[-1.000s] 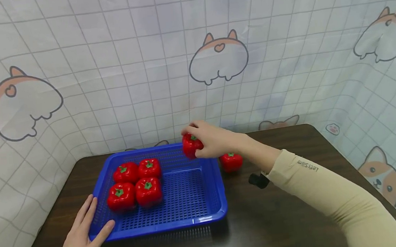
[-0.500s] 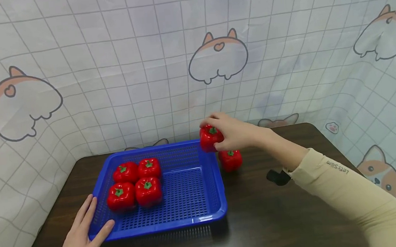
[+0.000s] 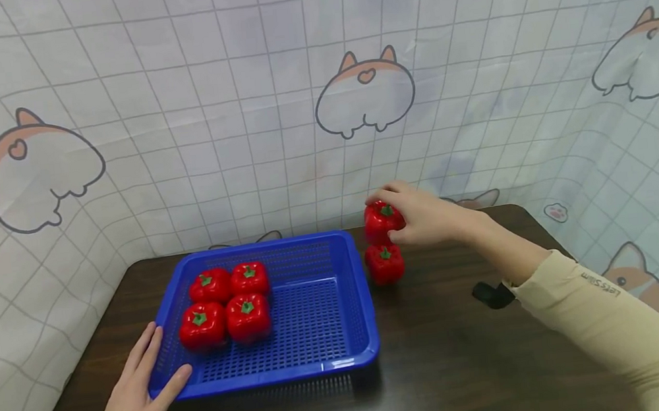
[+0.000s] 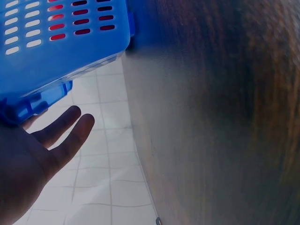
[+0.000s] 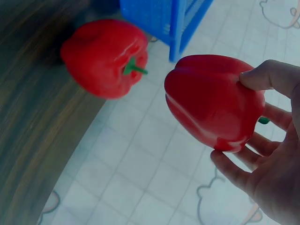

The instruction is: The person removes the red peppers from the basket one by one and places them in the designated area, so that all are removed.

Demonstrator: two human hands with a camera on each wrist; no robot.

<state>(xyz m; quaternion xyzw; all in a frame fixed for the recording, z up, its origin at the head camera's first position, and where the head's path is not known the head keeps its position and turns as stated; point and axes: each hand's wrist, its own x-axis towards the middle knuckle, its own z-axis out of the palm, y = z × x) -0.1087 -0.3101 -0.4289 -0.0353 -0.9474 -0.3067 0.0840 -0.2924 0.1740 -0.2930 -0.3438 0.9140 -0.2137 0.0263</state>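
A red bell pepper (image 3: 379,227) with a green stem is in my right hand (image 3: 428,217), above the table just right of the blue basket (image 3: 364,308). In the right wrist view my thumb and fingertips grip the pepper (image 5: 211,101) from its stem end. Another red bell pepper (image 3: 386,267) stands on the table right beside the basket, below and in front of the held one. Several red bell peppers (image 3: 248,319) sit grouped in the basket's left half. My left hand (image 3: 130,400) rests at the basket's front left corner, fingers extended along the rim.
The basket has perforated walls and stands on a dark wooden table (image 3: 451,352). A white gridded cloth (image 3: 278,171) with dog drawings hangs behind and around the table. Strapped at my right wrist is a small black device (image 3: 493,295).
My right hand has carried the bell pepper rightward, from over the basket's back right corner to beyond its right rim. My left hand and the other bell peppers have stayed put.
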